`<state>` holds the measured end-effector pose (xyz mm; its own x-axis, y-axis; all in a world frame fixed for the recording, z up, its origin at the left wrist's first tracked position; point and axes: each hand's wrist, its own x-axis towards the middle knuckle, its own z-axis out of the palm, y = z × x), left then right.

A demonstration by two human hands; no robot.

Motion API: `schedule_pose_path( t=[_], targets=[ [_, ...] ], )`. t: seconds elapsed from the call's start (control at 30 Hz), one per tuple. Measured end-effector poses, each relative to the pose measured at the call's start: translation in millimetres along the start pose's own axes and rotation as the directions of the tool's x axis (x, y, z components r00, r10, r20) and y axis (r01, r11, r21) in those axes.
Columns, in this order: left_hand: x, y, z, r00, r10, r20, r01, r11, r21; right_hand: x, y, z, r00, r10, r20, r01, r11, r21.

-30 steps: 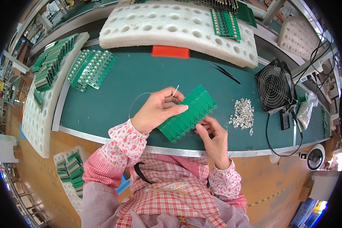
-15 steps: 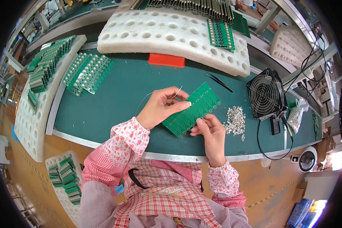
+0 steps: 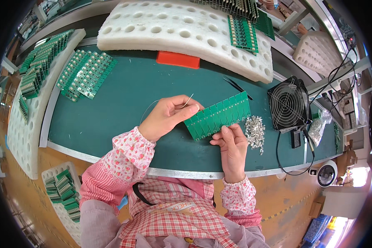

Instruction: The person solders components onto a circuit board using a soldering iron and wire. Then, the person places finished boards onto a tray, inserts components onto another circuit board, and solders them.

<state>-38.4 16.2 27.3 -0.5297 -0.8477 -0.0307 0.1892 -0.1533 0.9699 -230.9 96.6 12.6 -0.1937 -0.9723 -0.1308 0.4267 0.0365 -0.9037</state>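
A green circuit board panel (image 3: 220, 114), scored into several narrow strips, is held above the bench by my right hand (image 3: 232, 145). That thumb presses its near edge, with the fingers curled below. My left hand (image 3: 168, 115) is closed at the board's left end, pinching a thin silvery wire (image 3: 188, 100) that looks like solder wire. Its tip sticks up past the fingers and its tail curves away behind the wrist. Whether the left fingertips touch the board is hidden. A pile of small metallic parts (image 3: 255, 133) lies just right of my right hand.
Black tweezers (image 3: 235, 86) lie beyond the board. A black fan (image 3: 290, 102) with cables stands at right, near a bag of small parts (image 3: 318, 129). White foam racks (image 3: 153, 38) holding boards sit at the back and left. A red tray (image 3: 177, 59) and populated boards (image 3: 87, 74) rest on the bench.
The circuit board has turned clockwise, its long side now nearer level. My left thumb has come off the board's face and that hand sits slightly farther left. The whole view has shifted a little.
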Motion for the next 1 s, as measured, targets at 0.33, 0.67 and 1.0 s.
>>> schedule_pose_path(
  t=[0.33,0.67,1.0],
  targets=[
    [-1,-6,0,0.992,-0.085,0.089,0.09,0.994,-0.059,0,-2,-3,0.999,-0.002,-0.035,0.003,0.999,0.046],
    [-2,-14,6,0.985,-0.075,0.154,0.087,0.994,-0.072,-3,-7,-2,0.998,0.024,-0.055,-0.02,0.997,0.073],
    [2,-19,3,0.979,-0.157,0.128,0.174,0.976,-0.13,-8,-6,0,0.998,-0.056,-0.033,0.055,0.998,-0.034]
  ],
)
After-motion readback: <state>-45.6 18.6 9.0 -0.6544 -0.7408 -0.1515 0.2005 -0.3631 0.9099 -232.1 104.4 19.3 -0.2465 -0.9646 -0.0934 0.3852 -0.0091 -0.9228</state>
